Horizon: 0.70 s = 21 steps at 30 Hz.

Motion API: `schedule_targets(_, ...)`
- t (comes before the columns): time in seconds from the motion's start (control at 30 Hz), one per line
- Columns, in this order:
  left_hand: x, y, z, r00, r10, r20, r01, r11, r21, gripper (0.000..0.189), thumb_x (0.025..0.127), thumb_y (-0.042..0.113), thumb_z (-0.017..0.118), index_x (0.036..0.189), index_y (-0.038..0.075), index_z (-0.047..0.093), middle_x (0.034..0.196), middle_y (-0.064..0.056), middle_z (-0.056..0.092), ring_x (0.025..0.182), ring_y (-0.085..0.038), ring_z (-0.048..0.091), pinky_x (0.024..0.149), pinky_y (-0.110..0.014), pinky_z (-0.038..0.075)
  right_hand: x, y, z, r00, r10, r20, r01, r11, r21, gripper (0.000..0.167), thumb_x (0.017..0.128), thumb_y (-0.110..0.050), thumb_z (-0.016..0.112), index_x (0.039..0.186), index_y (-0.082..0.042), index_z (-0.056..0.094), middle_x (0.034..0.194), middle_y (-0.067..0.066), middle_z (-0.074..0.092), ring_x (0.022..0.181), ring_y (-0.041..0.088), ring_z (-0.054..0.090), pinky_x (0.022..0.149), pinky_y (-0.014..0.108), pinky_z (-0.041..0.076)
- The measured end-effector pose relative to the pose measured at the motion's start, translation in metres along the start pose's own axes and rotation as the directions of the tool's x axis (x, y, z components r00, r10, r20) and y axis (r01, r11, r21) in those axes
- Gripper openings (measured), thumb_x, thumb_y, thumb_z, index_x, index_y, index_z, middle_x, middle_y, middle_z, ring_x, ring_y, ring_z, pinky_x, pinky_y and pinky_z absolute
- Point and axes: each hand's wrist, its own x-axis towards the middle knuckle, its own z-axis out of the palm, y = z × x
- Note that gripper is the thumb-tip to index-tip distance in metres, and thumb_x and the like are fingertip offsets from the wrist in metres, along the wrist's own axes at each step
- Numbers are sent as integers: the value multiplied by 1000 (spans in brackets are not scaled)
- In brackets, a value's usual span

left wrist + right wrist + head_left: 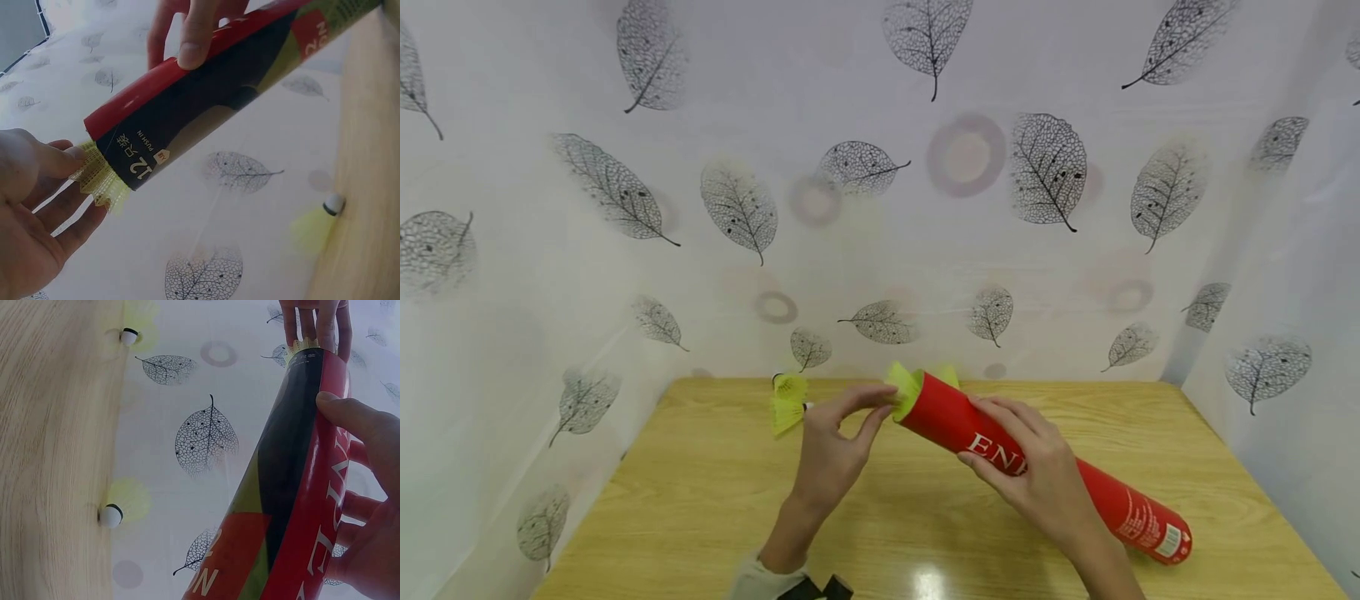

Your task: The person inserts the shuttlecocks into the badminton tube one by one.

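Our left hand (837, 450) pinches the yellow skirt of a shuttlecock (907, 393), thumb and fingertips nearly together — it lies just right of that grip, at the mouth of the red tube (951, 417). From there the tube's long axis runs away to the right and back towards us, so the left hand is the nearer to the mouth. Further along, our right hand (1041, 471) curls round the tube's body. Left of the pinch we see two loose shuttlecocks (787, 414) near the table's (700, 500) far edge — a third shuttlecock (951, 375) shows behind the mouth
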Motion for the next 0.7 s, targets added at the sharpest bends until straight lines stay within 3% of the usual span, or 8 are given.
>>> schedule_targets(0.4,-4,-3,10,1000,-6,22,7,999,-47,22,93,-4,71,113,6,75,109,-5,77,98,-21,74,85,-32,62,-1,0,0,1000,-19,-3,19,1000,-15,69,78,-25,93,140,-24,63,134,-2,63,112,22,64,78,45,62)
schedule_targets(0.7,-5,-4,18,998,-40,44,46,989,-140,22,95,-3,69,115,3,74,111,-8,76,99,-24,75,87,-35,62,0,0,-1,1000,-11,-2,11,1000,-19,69,78,-25,93,140,-25,63,132,-2,64,111,22,64,77,45,62)
